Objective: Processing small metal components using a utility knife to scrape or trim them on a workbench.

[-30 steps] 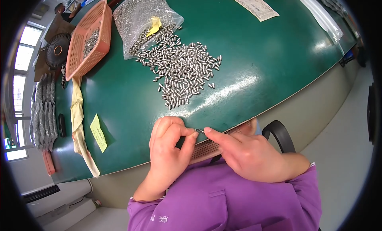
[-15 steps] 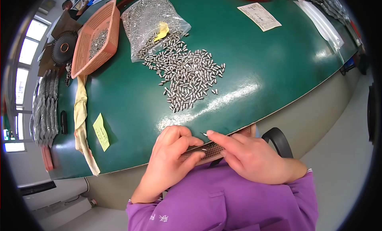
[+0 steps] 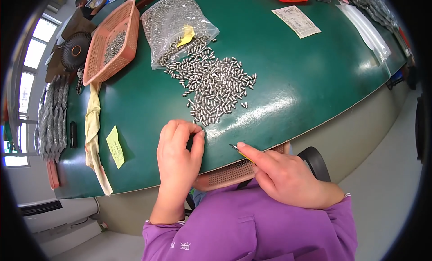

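Note:
My left hand [image 3: 180, 148] is over the green table, at the near edge of a heap of small silver metal parts [image 3: 218, 87] with pointed ends. Its thumb and forefinger come together in a pinch; whatever lies between the tips is too small to make out. Near the table's front edge, my right hand [image 3: 288, 174] is closed around a slim tool with a dark pointed tip [image 3: 233, 146] and a bit of yellow showing at the fingers. Below the edge, in front of my body, a pink perforated basket [image 3: 211, 180] is partly hidden by that hand.
A clear bag of metal parts [image 3: 173, 20] spills into the heap. Left of it stand a pink basket [image 3: 92, 65], a black fan [image 3: 75, 51], a cream cloth strip [image 3: 93, 126], a yellow note [image 3: 115, 148] and grey packets [image 3: 53, 121]. A printed slip [image 3: 296, 21] lies at the right.
My left hand has moved up and left, from above the basket at the table edge to the near side of the heap. The right hand has stayed nearly in place with its tool.

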Tool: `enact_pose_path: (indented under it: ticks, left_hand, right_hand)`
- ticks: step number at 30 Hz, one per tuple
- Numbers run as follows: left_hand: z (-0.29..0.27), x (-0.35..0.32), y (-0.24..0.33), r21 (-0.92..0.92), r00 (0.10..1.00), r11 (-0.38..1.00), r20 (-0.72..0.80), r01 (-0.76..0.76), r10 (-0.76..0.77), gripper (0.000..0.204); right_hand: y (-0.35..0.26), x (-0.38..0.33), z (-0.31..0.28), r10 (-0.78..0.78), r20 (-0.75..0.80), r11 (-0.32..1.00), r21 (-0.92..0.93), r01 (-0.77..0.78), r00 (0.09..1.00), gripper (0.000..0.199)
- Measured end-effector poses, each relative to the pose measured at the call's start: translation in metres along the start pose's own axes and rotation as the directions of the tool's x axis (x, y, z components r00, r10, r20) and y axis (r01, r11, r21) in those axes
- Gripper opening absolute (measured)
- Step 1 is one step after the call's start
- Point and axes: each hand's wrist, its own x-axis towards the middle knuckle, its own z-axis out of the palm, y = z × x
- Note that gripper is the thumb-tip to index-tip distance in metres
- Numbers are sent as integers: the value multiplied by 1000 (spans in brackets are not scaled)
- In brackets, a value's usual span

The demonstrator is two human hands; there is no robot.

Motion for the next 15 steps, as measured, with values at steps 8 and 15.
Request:
enact_pose_path:
  ticks: [8,15]
  left_hand:
    - [-4,-23,16,-73,980,983,95,-168,174,19]
    - [0,-24,13,-88,979,978,68,-186,193,20]
  right_hand:
    - [-3,0,8,-21,6,999,-29,21,1000,63]
    - [-7,3,4,-107,53,987,-113,113,993,61]
